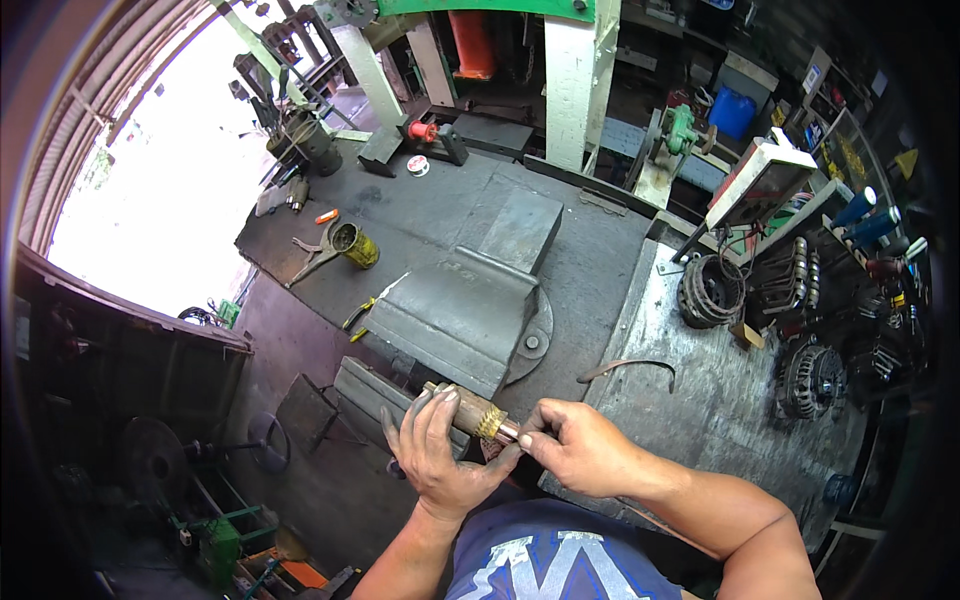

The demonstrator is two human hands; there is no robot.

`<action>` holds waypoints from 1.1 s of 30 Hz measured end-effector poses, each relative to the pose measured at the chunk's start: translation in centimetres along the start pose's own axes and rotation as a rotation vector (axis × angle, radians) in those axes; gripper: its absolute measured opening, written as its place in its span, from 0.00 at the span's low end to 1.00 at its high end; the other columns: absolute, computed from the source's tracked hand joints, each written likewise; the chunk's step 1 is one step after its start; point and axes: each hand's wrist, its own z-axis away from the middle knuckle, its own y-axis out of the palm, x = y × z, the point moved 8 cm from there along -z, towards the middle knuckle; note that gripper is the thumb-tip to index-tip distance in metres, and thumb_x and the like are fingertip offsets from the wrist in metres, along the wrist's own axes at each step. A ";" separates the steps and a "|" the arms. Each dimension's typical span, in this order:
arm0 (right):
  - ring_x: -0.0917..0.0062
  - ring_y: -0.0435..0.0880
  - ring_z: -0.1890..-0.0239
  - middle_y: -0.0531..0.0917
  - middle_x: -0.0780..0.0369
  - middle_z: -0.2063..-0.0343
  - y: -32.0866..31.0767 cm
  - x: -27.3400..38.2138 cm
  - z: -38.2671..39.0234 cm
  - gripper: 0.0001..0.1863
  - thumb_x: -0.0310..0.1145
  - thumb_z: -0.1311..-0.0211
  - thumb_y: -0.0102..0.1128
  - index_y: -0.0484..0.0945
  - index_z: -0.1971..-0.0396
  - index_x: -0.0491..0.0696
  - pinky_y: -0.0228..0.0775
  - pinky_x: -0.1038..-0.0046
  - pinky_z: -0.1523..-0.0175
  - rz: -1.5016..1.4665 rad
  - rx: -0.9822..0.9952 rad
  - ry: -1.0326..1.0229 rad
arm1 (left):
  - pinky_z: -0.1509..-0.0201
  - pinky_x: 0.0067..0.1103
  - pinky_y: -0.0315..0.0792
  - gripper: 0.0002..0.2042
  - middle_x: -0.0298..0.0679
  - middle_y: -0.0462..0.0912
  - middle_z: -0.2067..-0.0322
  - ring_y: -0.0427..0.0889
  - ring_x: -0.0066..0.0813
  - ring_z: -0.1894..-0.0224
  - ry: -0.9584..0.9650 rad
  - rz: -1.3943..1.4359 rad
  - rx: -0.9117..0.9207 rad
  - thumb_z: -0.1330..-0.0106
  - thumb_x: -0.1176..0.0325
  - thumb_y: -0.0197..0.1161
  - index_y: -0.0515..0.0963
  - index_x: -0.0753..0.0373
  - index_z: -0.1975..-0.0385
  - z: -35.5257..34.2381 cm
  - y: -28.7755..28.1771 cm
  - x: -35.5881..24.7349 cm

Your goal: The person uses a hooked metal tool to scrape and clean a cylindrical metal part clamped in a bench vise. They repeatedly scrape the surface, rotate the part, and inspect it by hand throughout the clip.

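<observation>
An armature (465,409) with a brown core, golden windings and a shiny copper-coloured end lies over the front jaw of a large grey bench vise (450,310). My left hand (438,455) is laid around it, fingertips on the core and thumb stretched toward the copper end. At that end my right hand (570,445) is closed in a pinch, thumb against the curled index finger. Its fingers cover the tip of the shaft, so any small thing between them is hidden.
Yellow-handled pliers (358,318) lie left of the vise, near a yellow cylindrical housing (358,248). A curved metal strip (630,368) rests on the right-hand bench (650,430). Alternator parts (812,380) and a box-shaped instrument (762,180) stand farther right. A white post (570,90) rises behind.
</observation>
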 end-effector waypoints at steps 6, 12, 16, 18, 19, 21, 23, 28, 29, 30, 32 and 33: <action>0.78 0.88 0.70 0.88 0.61 0.73 0.2 -1.1 0.4 0.10 0.31 0.19 0.59 0.81 0.60 0.40 0.80 0.71 0.61 -0.119 -0.002 0.123 | 0.36 0.43 0.73 0.43 0.44 0.88 0.48 0.86 0.50 0.42 0.003 -0.036 -0.015 0.43 0.31 0.79 0.77 0.63 0.41 -0.1 -0.1 0.0; 0.78 0.86 0.64 0.89 0.59 0.67 0.1 -2.8 0.5 0.10 0.31 0.20 0.61 0.82 0.60 0.39 0.79 0.68 0.56 -0.001 -0.026 0.217 | 0.25 0.51 0.64 0.43 0.42 0.88 0.48 0.86 0.48 0.42 -0.050 -0.015 -0.004 0.43 0.30 0.78 0.79 0.61 0.40 0.2 -0.1 0.4; 0.77 0.82 0.64 0.87 0.59 0.68 0.3 -1.9 0.1 0.10 0.32 0.21 0.63 0.82 0.60 0.39 0.78 0.67 0.55 -0.065 -0.033 0.063 | 0.23 0.55 0.59 0.43 0.41 0.88 0.48 0.86 0.48 0.41 -0.067 -0.020 -0.011 0.44 0.31 0.79 0.79 0.60 0.39 0.3 -0.1 0.4; 0.77 0.82 0.65 0.87 0.58 0.69 0.4 -1.4 0.1 0.10 0.32 0.21 0.63 0.82 0.60 0.40 0.78 0.67 0.55 0.011 -0.030 0.020 | 0.23 0.55 0.60 0.43 0.41 0.88 0.48 0.86 0.48 0.41 -0.074 -0.027 0.003 0.44 0.32 0.79 0.79 0.60 0.39 0.3 -0.1 0.5; 0.79 0.81 0.66 0.86 0.60 0.70 0.4 -1.3 0.2 0.10 0.32 0.21 0.64 0.82 0.60 0.40 0.76 0.69 0.58 0.042 -0.024 0.037 | 0.23 0.54 0.61 0.42 0.41 0.88 0.48 0.86 0.48 0.41 -0.069 -0.023 0.001 0.44 0.32 0.79 0.79 0.60 0.39 0.4 -0.2 0.4; 0.85 0.77 0.67 0.83 0.65 0.72 0.5 -1.7 0.5 0.10 0.33 0.21 0.65 0.82 0.60 0.41 0.72 0.72 0.63 0.143 -0.014 0.149 | 0.25 0.53 0.63 0.42 0.41 0.88 0.48 0.86 0.48 0.41 -0.079 -0.011 0.011 0.45 0.34 0.80 0.78 0.61 0.39 0.4 -0.1 0.5; 0.78 0.85 0.66 0.87 0.59 0.70 0.5 -0.4 0.4 0.09 0.32 0.20 0.63 0.80 0.60 0.41 0.77 0.68 0.60 0.118 -0.016 0.041 | 0.27 0.52 0.65 0.42 0.42 0.88 0.48 0.86 0.48 0.41 -0.068 -0.008 0.000 0.44 0.34 0.80 0.78 0.61 0.39 0.3 -0.2 0.5; 0.76 0.89 0.70 0.89 0.57 0.71 0.2 -0.2 0.4 0.10 0.32 0.19 0.60 0.80 0.59 0.40 0.80 0.67 0.62 0.059 0.021 0.054 | 0.33 0.45 0.72 0.45 0.46 0.87 0.46 0.86 0.51 0.42 -0.023 -0.009 0.005 0.50 0.39 0.84 0.77 0.63 0.38 0.1 -0.1 0.1; 0.76 0.89 0.70 0.89 0.57 0.71 0.2 -0.2 0.2 0.10 0.32 0.19 0.60 0.80 0.59 0.40 0.80 0.67 0.62 0.053 0.025 0.043 | 0.34 0.45 0.72 0.45 0.46 0.87 0.46 0.86 0.51 0.42 -0.023 -0.008 0.008 0.51 0.40 0.85 0.77 0.64 0.38 0.1 0.0 0.1; 0.75 0.89 0.71 0.89 0.57 0.72 0.1 -0.4 0.0 0.10 0.33 0.18 0.59 0.80 0.58 0.40 0.80 0.67 0.63 0.043 0.030 0.036 | 0.34 0.45 0.72 0.46 0.47 0.87 0.46 0.86 0.51 0.42 -0.009 -0.022 0.001 0.51 0.38 0.84 0.77 0.64 0.38 0.1 -0.1 0.0; 0.75 0.89 0.71 0.88 0.58 0.72 0.1 -0.7 -0.2 0.11 0.33 0.18 0.59 0.81 0.58 0.40 0.80 0.67 0.63 0.032 0.022 0.025 | 0.34 0.45 0.73 0.47 0.47 0.87 0.46 0.86 0.51 0.42 -0.018 -0.036 0.016 0.51 0.36 0.84 0.77 0.65 0.38 0.0 0.1 0.0; 0.74 0.89 0.71 0.88 0.58 0.73 0.0 -0.9 -0.1 0.11 0.34 0.18 0.59 0.81 0.58 0.40 0.80 0.67 0.63 0.031 0.012 0.019 | 0.34 0.45 0.73 0.47 0.47 0.86 0.46 0.86 0.52 0.42 -0.007 -0.038 0.012 0.50 0.35 0.84 0.77 0.65 0.38 0.0 0.1 -0.1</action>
